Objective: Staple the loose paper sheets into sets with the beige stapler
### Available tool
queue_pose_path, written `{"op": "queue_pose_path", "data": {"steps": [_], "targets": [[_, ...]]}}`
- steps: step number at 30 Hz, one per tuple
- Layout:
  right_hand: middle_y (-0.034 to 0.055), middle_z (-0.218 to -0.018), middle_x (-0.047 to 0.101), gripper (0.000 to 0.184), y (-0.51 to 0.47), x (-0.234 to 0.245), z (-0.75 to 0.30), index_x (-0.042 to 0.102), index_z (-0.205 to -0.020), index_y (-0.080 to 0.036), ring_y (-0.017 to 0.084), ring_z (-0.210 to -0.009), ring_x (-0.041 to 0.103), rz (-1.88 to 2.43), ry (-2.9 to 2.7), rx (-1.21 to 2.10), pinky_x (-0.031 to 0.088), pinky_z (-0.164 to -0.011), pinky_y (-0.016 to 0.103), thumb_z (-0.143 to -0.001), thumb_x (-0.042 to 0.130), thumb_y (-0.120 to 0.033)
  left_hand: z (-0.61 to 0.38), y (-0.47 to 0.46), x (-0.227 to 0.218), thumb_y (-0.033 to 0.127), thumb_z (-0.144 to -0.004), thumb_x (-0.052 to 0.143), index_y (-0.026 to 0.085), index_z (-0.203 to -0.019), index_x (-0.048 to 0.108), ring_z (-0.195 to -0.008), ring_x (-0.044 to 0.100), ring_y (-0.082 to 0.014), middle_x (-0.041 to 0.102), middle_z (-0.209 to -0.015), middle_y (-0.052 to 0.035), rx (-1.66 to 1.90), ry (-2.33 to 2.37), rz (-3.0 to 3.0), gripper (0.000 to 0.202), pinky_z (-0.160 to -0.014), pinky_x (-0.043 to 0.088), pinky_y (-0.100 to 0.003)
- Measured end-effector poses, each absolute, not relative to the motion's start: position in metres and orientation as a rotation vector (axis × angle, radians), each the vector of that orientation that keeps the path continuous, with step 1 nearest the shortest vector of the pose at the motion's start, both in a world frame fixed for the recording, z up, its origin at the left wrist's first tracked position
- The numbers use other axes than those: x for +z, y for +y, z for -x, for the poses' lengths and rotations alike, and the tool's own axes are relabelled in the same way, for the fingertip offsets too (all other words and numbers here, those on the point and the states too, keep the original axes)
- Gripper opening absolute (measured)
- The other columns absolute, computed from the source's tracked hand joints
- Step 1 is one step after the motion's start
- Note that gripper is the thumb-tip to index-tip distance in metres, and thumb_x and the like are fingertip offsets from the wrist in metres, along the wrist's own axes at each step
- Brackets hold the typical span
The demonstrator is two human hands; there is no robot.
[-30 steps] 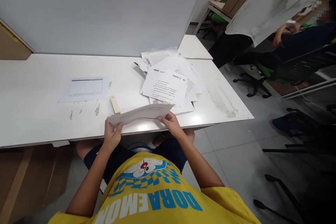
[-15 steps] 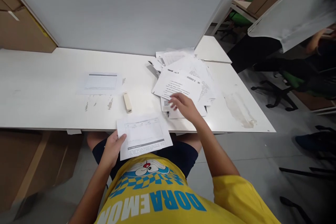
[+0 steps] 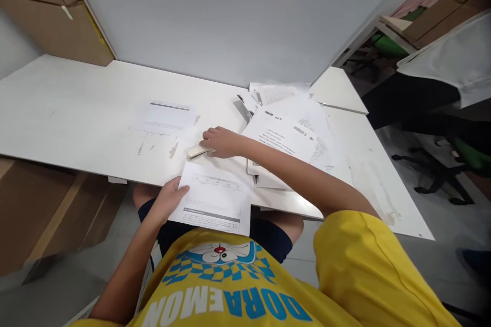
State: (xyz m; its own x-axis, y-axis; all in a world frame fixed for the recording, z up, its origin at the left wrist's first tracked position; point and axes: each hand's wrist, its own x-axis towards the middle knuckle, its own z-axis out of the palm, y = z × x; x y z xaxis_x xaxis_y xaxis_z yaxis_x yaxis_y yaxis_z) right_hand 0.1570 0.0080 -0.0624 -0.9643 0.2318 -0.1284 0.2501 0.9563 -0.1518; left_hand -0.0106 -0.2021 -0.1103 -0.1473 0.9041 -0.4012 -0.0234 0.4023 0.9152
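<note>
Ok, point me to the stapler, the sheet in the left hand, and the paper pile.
stapler [image 3: 196,152]: head view, its exposed left end.
sheet [image 3: 215,197]: head view, its middle.
paper pile [image 3: 295,135]: head view, top page.

Desk [image 3: 76,112] left of my right hand [image 3: 218,141]: open, only a flat sheet [image 3: 168,115] lying far-left. Right side blocked by loose paper pile [image 3: 295,133]. Far edge closed by grey partition [image 3: 215,15]. Near edge: held sheet [image 3: 213,198] overhangs my lap.

Office workspace: white desk [image 3: 76,112] against a grey partition panel [image 3: 215,15], loose printed paperwork [image 3: 295,133] piled on the desk's right end, cardboard boxes [image 3: 57,25] left of the partition, swivel-chair base [image 3: 437,179] right of the desk.
</note>
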Motion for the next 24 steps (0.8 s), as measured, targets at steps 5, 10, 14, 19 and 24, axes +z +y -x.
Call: {"op": "queue_pose_path", "data": {"steps": [5,10,14,19,24], "targets": [[0.0193,-0.123,0.059,0.044,0.008,-0.058,-0.147,0.061,-0.116,-0.011,0.032,-0.110,0.055,-0.613,2.789,-0.619,0.046,-0.086,0.041,-0.098,0.048,-0.048,0.021,-0.191,-0.100,0.041,-0.070,0.070,0.019,-0.104,0.073,-0.095,0.070,-0.0336,0.076,-0.100,-0.0091,0.835,1.570,-0.924,0.041,-0.072,0.055,-0.036],[0.0144,-0.112,0.062,0.025,-0.003,-0.062,-0.144,0.059,-0.117,-0.015,0.026,-0.099,0.058,-0.490,2.903,-0.681,0.044,-0.084,0.037,-0.097,0.049,-0.026,0.033,-0.176,-0.092,0.038,-0.067,0.071,0.018,-0.099,0.074,-0.089,0.071,-0.0337,0.076,-0.091,-0.0084,0.772,1.571,-0.894,0.038,-0.067,0.056,-0.035],[0.0087,-0.100,0.067,0.022,-0.003,-0.056,-0.156,0.058,-0.114,-0.018,0.021,-0.083,0.059,-0.507,2.855,-0.914,0.043,-0.073,0.033,-0.096,0.050,-0.029,0.043,-0.169,-0.085,0.036,-0.063,0.077,0.020,-0.105,0.075,-0.090,0.072,-0.0339,0.077,-0.094,-0.0092,0.726,1.461,-0.850,0.045,-0.066,0.058,-0.036],[0.0066,-0.103,0.069,0.043,0.008,-0.057,-0.168,0.051,-0.133,-0.020,0.019,-0.081,0.060,-0.621,2.754,-1.376,0.046,-0.072,0.031,-0.094,0.054,-0.038,0.050,-0.165,-0.077,0.035,-0.056,0.084,0.022,-0.103,0.077,-0.088,0.072,-0.0355,0.076,-0.094,-0.0113,0.749,1.356,-0.774,0.049,-0.068,0.059,-0.041],[0.0048,-0.104,0.067,0.042,0.000,-0.046,-0.187,0.062,-0.123,-0.022,0.014,-0.073,0.057,-0.804,2.560,-1.848,0.047,-0.064,0.028,-0.094,0.053,-0.051,0.059,-0.155,-0.066,0.046,-0.061,0.083,0.023,-0.105,0.076,-0.086,0.071,-0.0316,0.075,-0.096,-0.0096,0.728,1.370,-0.927,0.050,-0.070,0.058,-0.037]]}}
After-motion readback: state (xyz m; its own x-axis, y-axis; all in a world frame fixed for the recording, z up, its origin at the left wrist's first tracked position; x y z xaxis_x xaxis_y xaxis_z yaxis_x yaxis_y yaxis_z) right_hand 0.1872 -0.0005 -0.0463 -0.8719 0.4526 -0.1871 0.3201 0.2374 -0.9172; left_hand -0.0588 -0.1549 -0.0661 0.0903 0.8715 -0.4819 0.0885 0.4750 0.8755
